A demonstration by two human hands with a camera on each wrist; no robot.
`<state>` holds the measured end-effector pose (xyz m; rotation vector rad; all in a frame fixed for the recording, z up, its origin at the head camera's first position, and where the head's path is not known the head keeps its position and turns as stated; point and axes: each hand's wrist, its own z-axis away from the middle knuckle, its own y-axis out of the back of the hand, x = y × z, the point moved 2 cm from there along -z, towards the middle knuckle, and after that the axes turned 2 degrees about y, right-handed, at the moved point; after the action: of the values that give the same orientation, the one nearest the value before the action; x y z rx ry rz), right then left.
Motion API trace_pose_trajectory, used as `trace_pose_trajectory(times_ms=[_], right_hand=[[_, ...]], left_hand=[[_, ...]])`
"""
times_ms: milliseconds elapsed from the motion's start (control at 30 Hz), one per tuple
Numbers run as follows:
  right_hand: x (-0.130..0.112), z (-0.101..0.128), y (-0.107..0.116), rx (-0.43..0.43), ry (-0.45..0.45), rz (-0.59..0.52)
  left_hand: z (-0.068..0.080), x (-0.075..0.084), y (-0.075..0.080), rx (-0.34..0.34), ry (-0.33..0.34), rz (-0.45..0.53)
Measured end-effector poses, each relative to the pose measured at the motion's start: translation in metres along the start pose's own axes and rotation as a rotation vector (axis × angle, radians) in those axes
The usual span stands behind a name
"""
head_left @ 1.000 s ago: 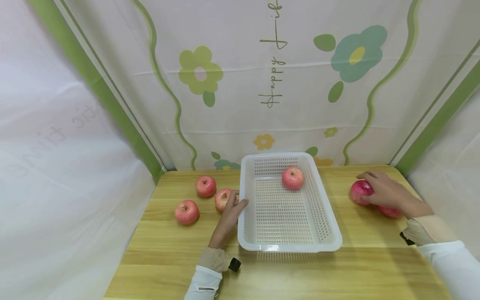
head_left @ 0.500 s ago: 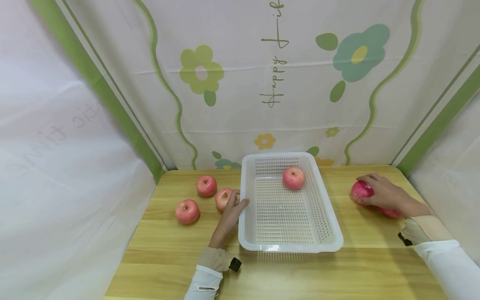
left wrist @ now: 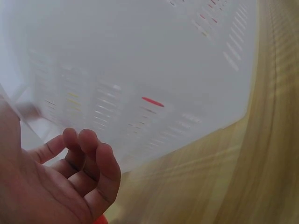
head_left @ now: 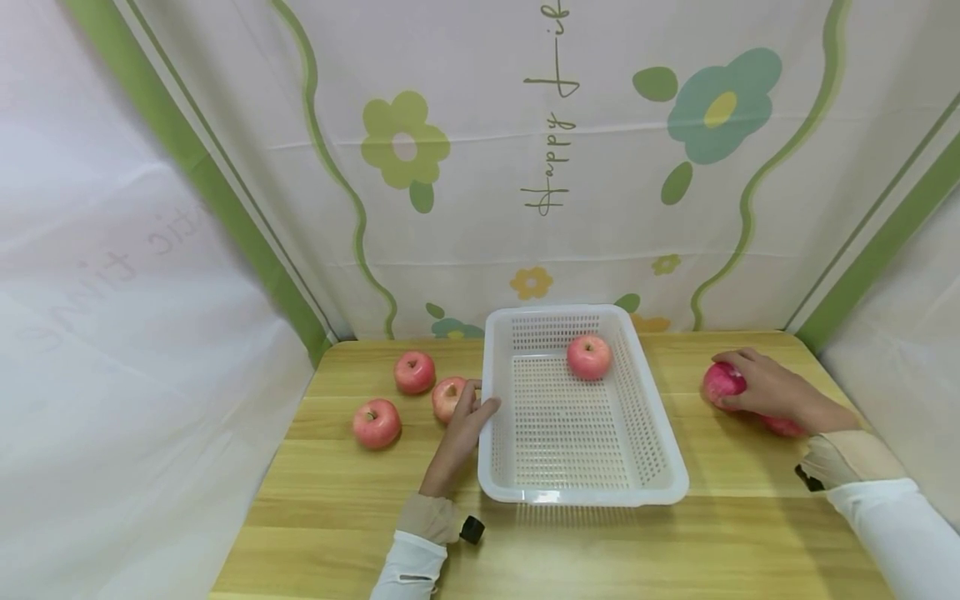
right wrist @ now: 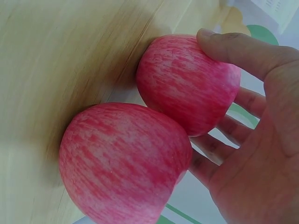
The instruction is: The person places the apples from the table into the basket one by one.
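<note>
Above a creased beige left cuff (head_left: 429, 518) is the bare left hand (head_left: 463, 423); just to that cuff's right sits a small black block (head_left: 472, 530), and directly below the cuff begins a white left sleeve (head_left: 407, 564) bearing a short dark slit (head_left: 415, 577). Well to the cuff's right are the bare right hand (head_left: 772, 388), a two-toned beige right cuff (head_left: 843, 458), a second black block (head_left: 809, 478) and a white right sleeve (head_left: 892, 529).

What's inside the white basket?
In the white basket I see one red apple, toward the far right corner. It covers a bit of the holey floor, so that spot can't be seen.
</note>
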<state>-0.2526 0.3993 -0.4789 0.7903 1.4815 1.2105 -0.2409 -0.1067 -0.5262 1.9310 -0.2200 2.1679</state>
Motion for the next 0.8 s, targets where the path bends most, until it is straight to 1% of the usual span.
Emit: trace_pose_trajectory(times_ms=[233, 500, 800], right_hand=[[-0.0005, -0.0001, -0.0003, 0.001, -0.004, 0.008], [-0.0003, -0.0002, -0.0023, 0.026, 0.022, 0.020], [-0.0017, 0.0023, -0.0008, 0.032, 0.028, 0.026]], left_hand=[[0.0002, 0.0001, -0.0004, 0.001, 0.007, 0.001], [-0.0004, 0.0013, -0.0009, 0.005, 0.000, 0.001], [-0.0007, 0.0019, -0.0007, -0.005, -0.001, 0.006]])
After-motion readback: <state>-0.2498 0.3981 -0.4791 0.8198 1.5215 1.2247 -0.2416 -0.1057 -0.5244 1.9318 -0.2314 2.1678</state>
